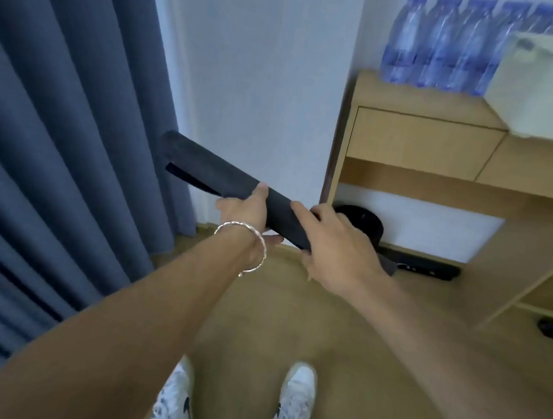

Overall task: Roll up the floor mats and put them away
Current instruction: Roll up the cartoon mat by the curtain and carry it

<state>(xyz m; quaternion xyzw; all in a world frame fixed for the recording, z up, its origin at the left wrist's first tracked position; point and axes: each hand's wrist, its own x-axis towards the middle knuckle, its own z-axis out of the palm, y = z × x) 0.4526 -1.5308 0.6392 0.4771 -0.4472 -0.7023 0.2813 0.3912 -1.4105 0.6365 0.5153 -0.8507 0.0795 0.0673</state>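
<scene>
The near end of the mat (217, 171) hides behind the right hand (336, 247). Blurred bottles (438, 48) are cut by the top edge, shoes (294, 407) by the bottom.

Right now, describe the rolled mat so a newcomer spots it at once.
Look between the blue curtain and the wooden cabinet. There the left hand and right hand hold a long dark rolled mat. Unlike the round black object under the cabinet, it is a tube held off the floor.

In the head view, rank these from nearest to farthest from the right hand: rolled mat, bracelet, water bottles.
1. rolled mat, held by the right hand.
2. bracelet, on the wrist of the left hand.
3. water bottles, up on the desk.
</scene>
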